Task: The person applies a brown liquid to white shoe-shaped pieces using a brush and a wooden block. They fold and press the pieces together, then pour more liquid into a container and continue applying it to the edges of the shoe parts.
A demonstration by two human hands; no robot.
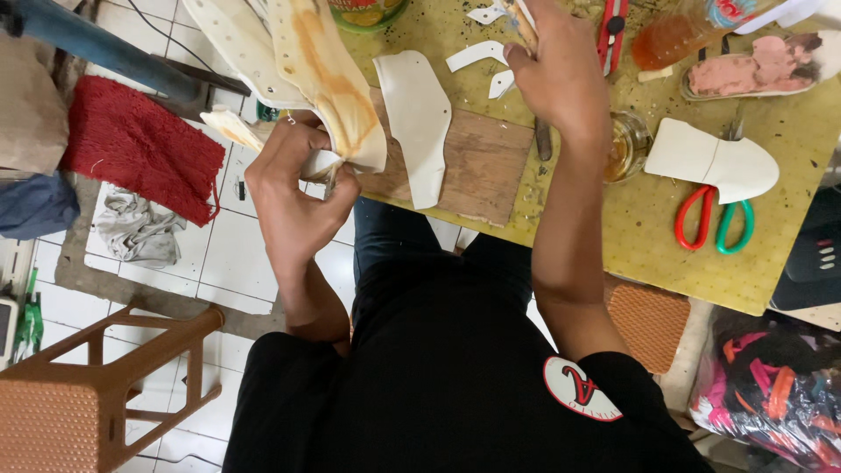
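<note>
My left hand [293,188] grips a bunch of cream shoe-upper pieces [324,79] streaked with yellowish glue, holding them off the table's left edge. My right hand [561,74] is closed on a wooden-handled brush [526,26] above the table top. Another cream upper piece [420,123] lies across a wooden board [482,171] between my two hands. Small white cut-outs [477,54] lie beside the brush.
The yellow-green table [648,228] carries a glass jar [626,144], a white shoe piece [714,158] over red and green scissors [710,219], a pink insole [753,70] and an orange bottle [674,35]. A red mat [140,144] and brown stool [96,385] are on the tiled floor.
</note>
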